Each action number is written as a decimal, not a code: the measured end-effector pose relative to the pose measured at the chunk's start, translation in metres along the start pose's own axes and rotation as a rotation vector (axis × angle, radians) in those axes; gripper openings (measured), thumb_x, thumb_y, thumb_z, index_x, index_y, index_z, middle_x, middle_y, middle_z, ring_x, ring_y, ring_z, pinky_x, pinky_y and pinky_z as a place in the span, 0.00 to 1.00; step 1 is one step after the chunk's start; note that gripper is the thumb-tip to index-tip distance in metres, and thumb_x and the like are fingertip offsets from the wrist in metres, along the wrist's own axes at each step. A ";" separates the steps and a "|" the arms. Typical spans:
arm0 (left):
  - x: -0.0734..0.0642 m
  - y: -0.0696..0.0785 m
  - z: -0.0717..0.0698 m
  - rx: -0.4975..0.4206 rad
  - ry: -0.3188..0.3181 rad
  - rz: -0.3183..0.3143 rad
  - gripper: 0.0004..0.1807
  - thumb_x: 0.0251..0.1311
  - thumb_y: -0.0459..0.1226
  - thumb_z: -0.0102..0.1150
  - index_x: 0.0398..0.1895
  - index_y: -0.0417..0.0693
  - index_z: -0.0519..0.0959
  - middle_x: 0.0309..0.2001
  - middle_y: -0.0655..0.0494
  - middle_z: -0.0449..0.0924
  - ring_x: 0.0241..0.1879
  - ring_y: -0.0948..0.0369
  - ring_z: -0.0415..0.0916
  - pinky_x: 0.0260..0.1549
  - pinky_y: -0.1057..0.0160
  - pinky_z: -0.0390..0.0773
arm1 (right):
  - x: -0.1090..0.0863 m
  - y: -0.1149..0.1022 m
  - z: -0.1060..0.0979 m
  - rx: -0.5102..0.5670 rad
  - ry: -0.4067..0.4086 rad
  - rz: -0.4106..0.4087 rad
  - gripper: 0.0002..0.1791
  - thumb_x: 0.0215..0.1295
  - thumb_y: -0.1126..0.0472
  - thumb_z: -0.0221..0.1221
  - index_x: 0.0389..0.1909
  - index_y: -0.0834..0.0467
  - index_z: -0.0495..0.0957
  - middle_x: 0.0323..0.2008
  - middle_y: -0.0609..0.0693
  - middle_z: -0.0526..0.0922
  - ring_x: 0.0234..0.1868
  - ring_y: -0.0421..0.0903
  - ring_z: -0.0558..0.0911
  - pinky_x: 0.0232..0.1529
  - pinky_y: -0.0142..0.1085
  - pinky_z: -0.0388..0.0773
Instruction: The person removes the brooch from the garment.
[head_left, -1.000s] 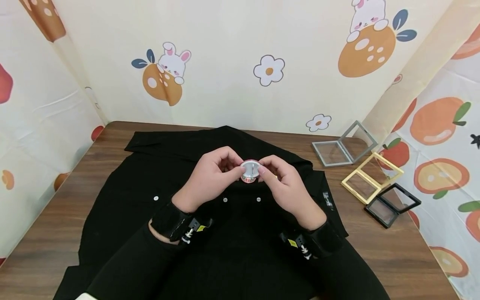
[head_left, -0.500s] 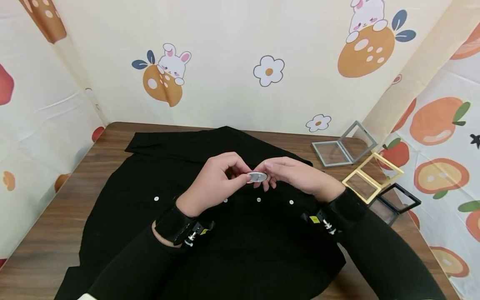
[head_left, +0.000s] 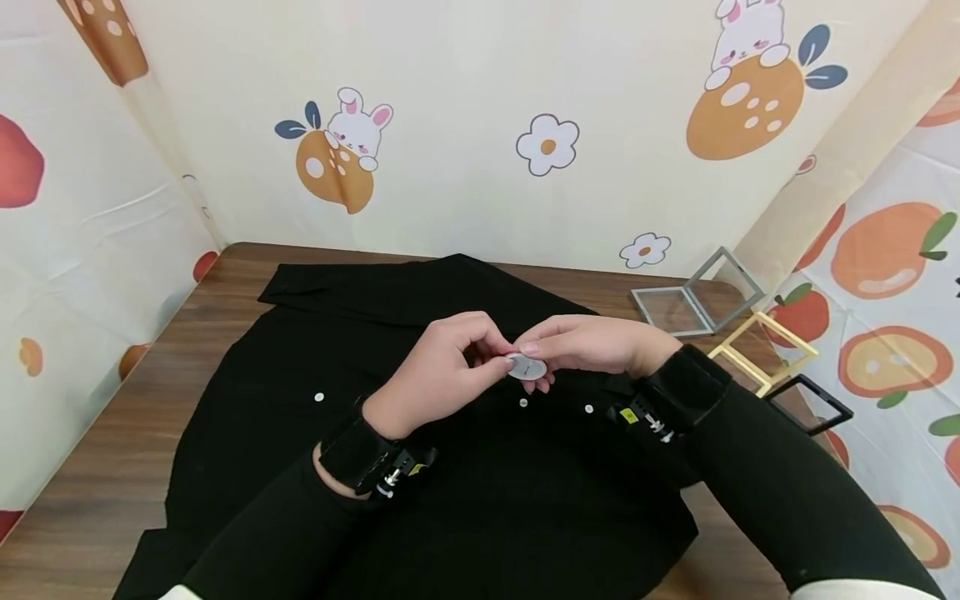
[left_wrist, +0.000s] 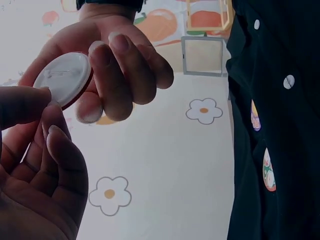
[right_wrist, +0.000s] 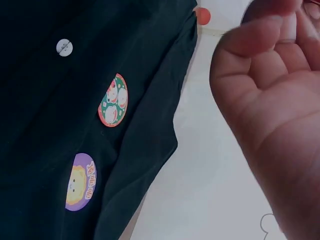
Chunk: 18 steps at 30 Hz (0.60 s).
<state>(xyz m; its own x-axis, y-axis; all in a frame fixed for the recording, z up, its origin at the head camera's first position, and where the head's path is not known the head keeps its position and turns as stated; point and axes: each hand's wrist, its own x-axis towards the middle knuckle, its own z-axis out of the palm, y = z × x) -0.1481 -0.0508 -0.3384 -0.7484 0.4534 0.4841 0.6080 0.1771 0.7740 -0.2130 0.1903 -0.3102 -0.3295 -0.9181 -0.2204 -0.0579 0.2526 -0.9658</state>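
The left hand (head_left: pixel 453 358) pinches a round pin-back badge (head_left: pixel 527 367) between thumb and fingers, its pale back turned up toward the head camera. The left wrist view shows the metal pin (left_wrist: pixel 59 74) across that back and a red edge. The right hand (head_left: pixel 581 343) is at the badge's other side, fingers bent; whether they grip it, I cannot tell.

The badge is above a black button-up shirt (head_left: pixel 285 358), which is spread over the desk (head_left: pixel 97 467) and reaches almost to its far edge. White buttons (head_left: pixel 318 397) dot the cloth. The right wrist view shows two printed badges on the shirt: a green one with a red border (right_wrist: pixel 114 101) and a purple one with a yellow figure (right_wrist: pixel 80 182).

Toward the desk's far right corner stands an opened grey display frame (head_left: pixel 697 311). Nearer along the right edge are a yellow frame (head_left: pixel 750 367) and a black frame (head_left: pixel 812 406), both partly hidden by the right arm.
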 end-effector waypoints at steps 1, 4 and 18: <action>0.000 0.000 0.000 -0.001 -0.006 0.003 0.05 0.65 0.30 0.68 0.34 0.50 0.85 0.33 0.62 0.79 0.31 0.65 0.76 0.30 0.63 0.80 | 0.001 0.000 0.000 0.002 -0.012 0.003 0.20 0.83 0.52 0.47 0.49 0.64 0.81 0.38 0.57 0.82 0.38 0.51 0.79 0.42 0.37 0.76; -0.001 0.001 0.001 -0.001 -0.024 0.005 0.05 0.64 0.30 0.68 0.34 0.49 0.85 0.33 0.63 0.79 0.31 0.65 0.76 0.30 0.63 0.80 | 0.002 0.001 -0.001 0.002 -0.043 0.014 0.20 0.83 0.53 0.46 0.47 0.63 0.81 0.39 0.57 0.81 0.38 0.50 0.79 0.42 0.37 0.76; 0.000 -0.002 0.008 0.124 -0.126 -0.036 0.04 0.68 0.33 0.64 0.36 0.51 0.83 0.33 0.65 0.79 0.31 0.68 0.75 0.32 0.66 0.80 | -0.002 0.002 -0.004 0.014 -0.067 0.132 0.21 0.81 0.54 0.48 0.50 0.67 0.80 0.36 0.55 0.81 0.41 0.54 0.79 0.43 0.39 0.77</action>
<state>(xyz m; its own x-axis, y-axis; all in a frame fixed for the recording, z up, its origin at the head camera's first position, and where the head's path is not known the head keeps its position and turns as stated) -0.1476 -0.0444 -0.3430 -0.7355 0.5497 0.3960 0.6154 0.2976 0.7299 -0.2166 0.1941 -0.3115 -0.2701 -0.8955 -0.3536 -0.0051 0.3686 -0.9296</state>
